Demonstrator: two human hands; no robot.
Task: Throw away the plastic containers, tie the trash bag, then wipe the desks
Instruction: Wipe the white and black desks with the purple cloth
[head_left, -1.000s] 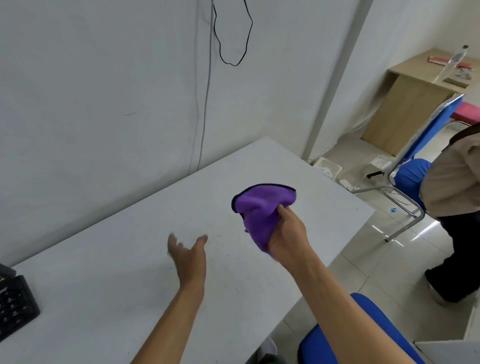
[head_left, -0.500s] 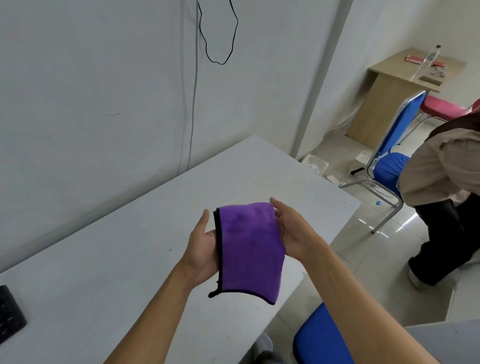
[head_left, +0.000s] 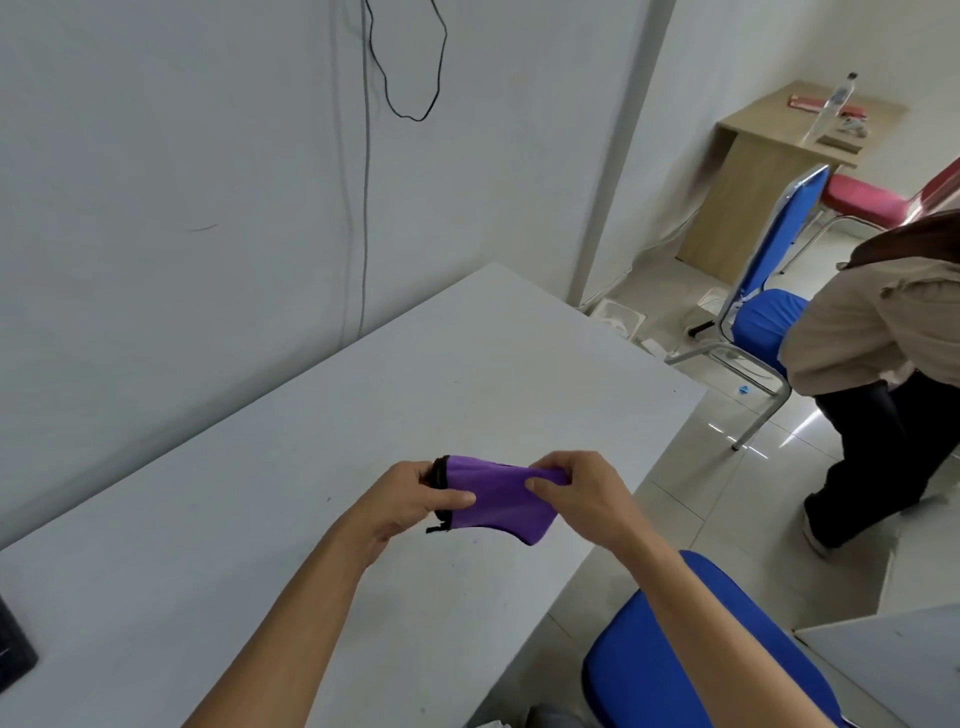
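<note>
The flat white desk (head_left: 363, 415) against the pale wall spreads under my arms. A blue padded chair (head_left: 675, 654) stands at the desk's near edge, below my right forearm. My left hand (head_left: 410, 501) and right hand (head_left: 582, 493) each curl around one end of the folded purple cloth with black edging (head_left: 498, 501), thumbs pinching it on top, holding it in the air over the desk.

The white desk (head_left: 363, 415) stands with its long edge against the wall. A black object (head_left: 13, 649) lies at its left end, cut off by the frame. A wooden desk (head_left: 753, 182) in the far corner carries a clear bottle (head_left: 831, 106).
</note>
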